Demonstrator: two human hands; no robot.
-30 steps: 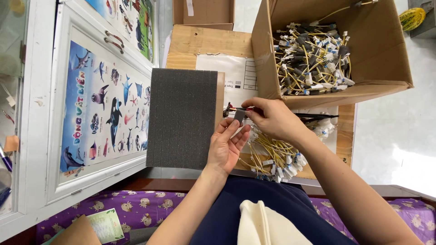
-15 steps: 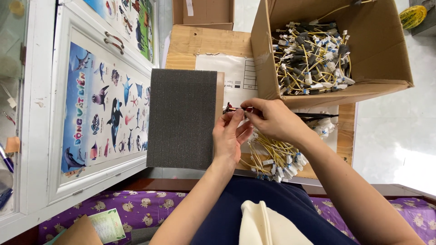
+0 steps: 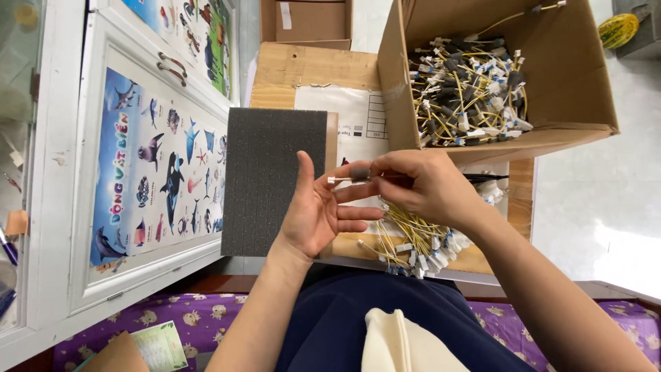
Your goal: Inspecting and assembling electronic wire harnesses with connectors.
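My right hand (image 3: 420, 186) pinches a thin connector with a white tip and a small dark grey foam piece (image 3: 359, 174) on it. My left hand (image 3: 320, 210) is spread open beside it, its fingertips touching the foam piece and the connector's white end. Just below both hands lies a loose pile of yellow cables (image 3: 413, 238) with white and blue plugs on a wooden board (image 3: 303, 69). A dark grey foam sheet (image 3: 274, 180) lies flat left of my left hand.
An open cardboard box (image 3: 571, 76) at the upper right holds several yellow cables with connectors. A white paper sheet (image 3: 351, 120) lies under the hands. A white cabinet door (image 3: 138, 172) with a sea-animal poster stands to the left. A smaller box (image 3: 306, 21) sits at the back.
My left hand has opened and its fingers have spread. The connector now points left with the small foam piece near its white tip.
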